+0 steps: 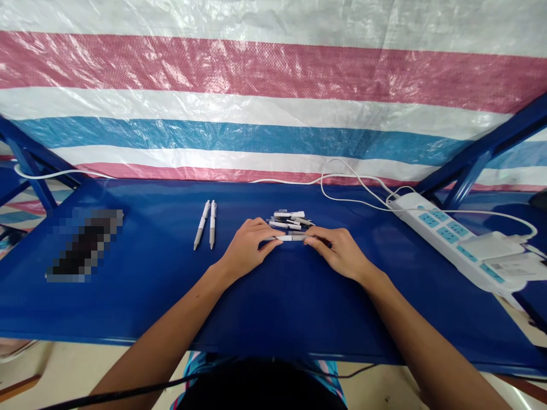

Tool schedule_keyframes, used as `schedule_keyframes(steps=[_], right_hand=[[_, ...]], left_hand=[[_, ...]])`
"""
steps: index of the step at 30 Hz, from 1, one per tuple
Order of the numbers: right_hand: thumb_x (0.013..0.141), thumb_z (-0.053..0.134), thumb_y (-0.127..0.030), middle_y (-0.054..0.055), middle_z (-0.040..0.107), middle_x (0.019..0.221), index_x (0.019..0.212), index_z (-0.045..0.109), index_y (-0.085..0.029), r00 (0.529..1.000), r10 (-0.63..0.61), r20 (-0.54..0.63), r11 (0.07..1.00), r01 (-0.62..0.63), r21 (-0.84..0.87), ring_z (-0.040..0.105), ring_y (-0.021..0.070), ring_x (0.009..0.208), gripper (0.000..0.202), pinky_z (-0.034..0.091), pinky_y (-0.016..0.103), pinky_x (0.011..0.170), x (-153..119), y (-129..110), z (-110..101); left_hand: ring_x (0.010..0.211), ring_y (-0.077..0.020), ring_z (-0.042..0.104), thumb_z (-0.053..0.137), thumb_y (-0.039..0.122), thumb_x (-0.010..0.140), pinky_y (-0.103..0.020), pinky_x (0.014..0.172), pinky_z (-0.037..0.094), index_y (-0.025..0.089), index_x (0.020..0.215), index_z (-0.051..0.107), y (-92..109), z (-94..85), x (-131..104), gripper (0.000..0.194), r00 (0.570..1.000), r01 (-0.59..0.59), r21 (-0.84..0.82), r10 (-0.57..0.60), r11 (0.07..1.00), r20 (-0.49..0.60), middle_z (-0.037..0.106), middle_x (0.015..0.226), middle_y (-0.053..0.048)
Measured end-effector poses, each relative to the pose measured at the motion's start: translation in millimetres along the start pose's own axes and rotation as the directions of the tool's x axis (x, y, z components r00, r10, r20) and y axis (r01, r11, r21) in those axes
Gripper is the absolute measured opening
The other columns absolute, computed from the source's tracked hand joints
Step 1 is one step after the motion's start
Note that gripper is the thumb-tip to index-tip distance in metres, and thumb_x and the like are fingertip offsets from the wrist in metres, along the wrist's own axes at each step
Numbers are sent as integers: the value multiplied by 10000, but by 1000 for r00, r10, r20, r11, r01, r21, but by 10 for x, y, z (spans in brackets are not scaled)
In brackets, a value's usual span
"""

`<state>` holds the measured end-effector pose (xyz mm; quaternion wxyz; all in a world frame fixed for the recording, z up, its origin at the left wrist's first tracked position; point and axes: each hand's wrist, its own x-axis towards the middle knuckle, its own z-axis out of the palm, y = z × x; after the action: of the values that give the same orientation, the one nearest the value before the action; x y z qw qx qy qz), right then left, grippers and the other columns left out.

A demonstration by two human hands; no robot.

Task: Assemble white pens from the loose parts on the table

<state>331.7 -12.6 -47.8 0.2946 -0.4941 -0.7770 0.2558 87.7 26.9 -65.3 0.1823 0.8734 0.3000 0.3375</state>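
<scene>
Pen pieces [287, 220] just beyond fingers [277, 241]

A white power strip [453, 236] with blue socket panels slants across the right of the frame, a white adapter [493, 247] on its lower part. A thin white cable [354, 200] loops from the upper end of the strip along the back of the blue counter [149, 307]. At left lies a dark, pixelated object [85, 245]. Behind hangs a shiny sheet [256, 74] with red, white and blue stripes; blue metal braces [482, 154] stand at both sides.
</scene>
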Motion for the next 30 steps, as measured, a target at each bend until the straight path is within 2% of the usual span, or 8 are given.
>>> schedule_keyframes(steps=[8,18,24,30], right_hand=[[1042,372,-629,14,579,602,747,617,-219,1000,-9,-18,1000,9,2,517,158,515,561,389,266,546,12,-9,7],[1033,387,-602,-4,525,565,690,544,-225,1000,2,-23,1000,-2,13,462,146,498,533,366,263,528,25,-33,8],[1023,408,-580,-19,498,535,659,489,-227,999,24,-22,998,-22,53,429,135,488,513,352,266,531,21,-63,0],[1024,429,-537,-5,563,560,699,588,-219,998,36,-58,999,-33,41,477,145,496,481,388,270,549,20,-49,30]], left_hand=[[850,-204,647,617,272,1011,-345,819,521,189,1054,787,7,13,5,195,1000,-11,28,12,1000,-10,775,854,-62],[889,-217,639,597,280,1017,-368,850,527,211,1063,795,0,25,-2,214,1000,-25,72,26,997,-13,774,846,-63],[922,-226,634,574,302,1036,-356,810,503,208,1075,791,-14,29,-6,240,994,-94,133,101,987,-49,781,854,-68],[915,-226,633,579,293,1029,-371,849,518,211,1082,789,1,17,9,232,1000,-20,105,21,994,-9,789,889,-73]])
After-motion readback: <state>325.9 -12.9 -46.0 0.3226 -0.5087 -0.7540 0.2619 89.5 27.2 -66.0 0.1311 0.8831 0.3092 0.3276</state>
